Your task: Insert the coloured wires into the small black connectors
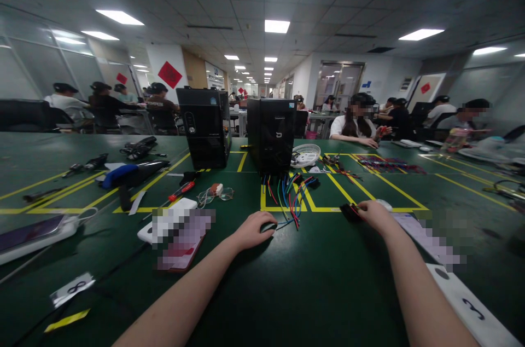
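My left hand [255, 230] rests low over the green table, fingers curled and closed on the end of a thin blue wire [286, 223]. That wire runs towards a loose bunch of red, green, blue and black wires [294, 199] in front of the right computer tower. Farther right, my right hand [374, 217] pinches a small cluster of black pieces [350, 212] with a hint of red; their exact kind is too small to make out. The hands are well apart.
Two black computer towers [208, 128] [271, 133] stand ahead. A white basket [305, 155], a red screwdriver [181, 191], glasses [221, 192], a white power bank [168, 221] and a phone [186, 240] lie around. Another person [356, 125] sits across the table.
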{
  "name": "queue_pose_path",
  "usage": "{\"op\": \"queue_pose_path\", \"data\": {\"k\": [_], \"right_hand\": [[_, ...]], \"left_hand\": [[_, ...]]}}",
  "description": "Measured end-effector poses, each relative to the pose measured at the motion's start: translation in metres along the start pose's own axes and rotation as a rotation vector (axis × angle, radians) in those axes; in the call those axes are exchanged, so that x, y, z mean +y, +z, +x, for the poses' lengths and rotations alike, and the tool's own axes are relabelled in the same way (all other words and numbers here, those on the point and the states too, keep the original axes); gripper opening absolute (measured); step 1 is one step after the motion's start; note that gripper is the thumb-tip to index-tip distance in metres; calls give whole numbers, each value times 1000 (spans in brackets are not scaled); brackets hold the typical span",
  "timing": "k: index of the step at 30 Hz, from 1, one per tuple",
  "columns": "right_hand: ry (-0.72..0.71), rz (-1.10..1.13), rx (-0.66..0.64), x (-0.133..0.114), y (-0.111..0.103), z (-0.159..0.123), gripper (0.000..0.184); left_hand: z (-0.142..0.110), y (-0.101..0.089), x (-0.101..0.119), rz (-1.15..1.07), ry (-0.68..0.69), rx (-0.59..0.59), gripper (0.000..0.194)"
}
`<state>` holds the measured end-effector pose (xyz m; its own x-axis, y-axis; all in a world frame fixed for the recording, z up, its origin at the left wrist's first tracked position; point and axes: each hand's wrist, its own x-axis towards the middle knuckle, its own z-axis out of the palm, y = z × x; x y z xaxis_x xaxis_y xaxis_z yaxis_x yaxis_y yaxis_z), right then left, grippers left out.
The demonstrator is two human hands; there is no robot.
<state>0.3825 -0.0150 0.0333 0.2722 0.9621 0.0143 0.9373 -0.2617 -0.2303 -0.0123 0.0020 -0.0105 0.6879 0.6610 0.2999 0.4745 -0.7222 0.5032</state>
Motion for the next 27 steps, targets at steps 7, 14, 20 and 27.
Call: {"op": "queue_pose_path", "data": {"k": [7,14,20,27], "right_hand": [[15,-25,-73,0,-5,-3,24],[-40,-79,-115,-1,-3,-5,26],[-32,-60,178,12,3,7,40],[-18,-112,267,9,20,11,37]], "left_hand": [[0,0,-1,-8,13,6,25],[0,1,-2,1,19,12,26],[0,1,-2,-4,23,12,25],[0,2,-3,-1,4,6,25]]}}
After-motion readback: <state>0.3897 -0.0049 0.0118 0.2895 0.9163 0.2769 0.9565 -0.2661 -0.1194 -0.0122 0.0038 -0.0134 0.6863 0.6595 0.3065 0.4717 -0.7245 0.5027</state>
